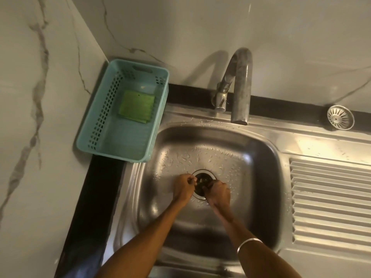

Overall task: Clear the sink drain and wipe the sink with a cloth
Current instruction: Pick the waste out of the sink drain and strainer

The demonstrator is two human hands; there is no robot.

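Observation:
A wet stainless steel sink (259, 157) fills the middle of the view. Its round drain (203, 177) sits open and dark, with dark bits inside. My left hand (183, 187) is at the drain's left edge, fingers curled in. My right hand (217, 192) reaches into the drain from the right, fingertips pinched on something dark that I cannot make out. The metal drain strainer (340, 117) lies on the sink ledge at the far right. A green cloth (136, 106) lies in a teal basket (96, 125) to the left of the sink.
A curved steel faucet (240, 85) stands behind the basin, spout over the back rim. The ribbed draining board (329, 199) runs along the right. Marble walls close in at the left and behind. A black counter strip (90, 207) borders the sink's left.

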